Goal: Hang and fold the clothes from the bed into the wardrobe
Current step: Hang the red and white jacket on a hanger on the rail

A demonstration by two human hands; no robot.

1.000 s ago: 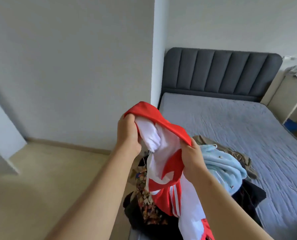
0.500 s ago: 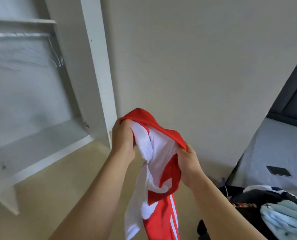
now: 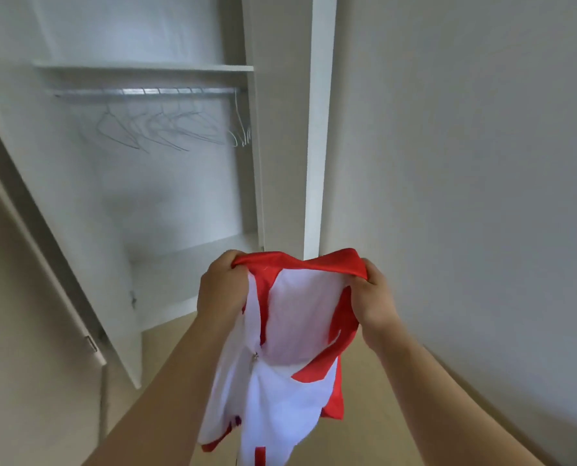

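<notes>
The bottom edge cuts off the red and white garment (image 3: pixel 293 334). Its folds hide the fingertips of the left hand (image 3: pixel 221 292) and the right hand (image 3: pixel 376 301). The wire hangers (image 3: pixel 159 129) are blurred and cannot be counted.

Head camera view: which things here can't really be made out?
All in the head view.
Bottom of the red and white garment: cut off by the lower edge.
Fingertips of the left hand and right hand: buried in the fabric they grip.
Number of wire hangers on the rail: blurred and overlapping.
Space above the top shelf: cut off by the upper edge.
</notes>
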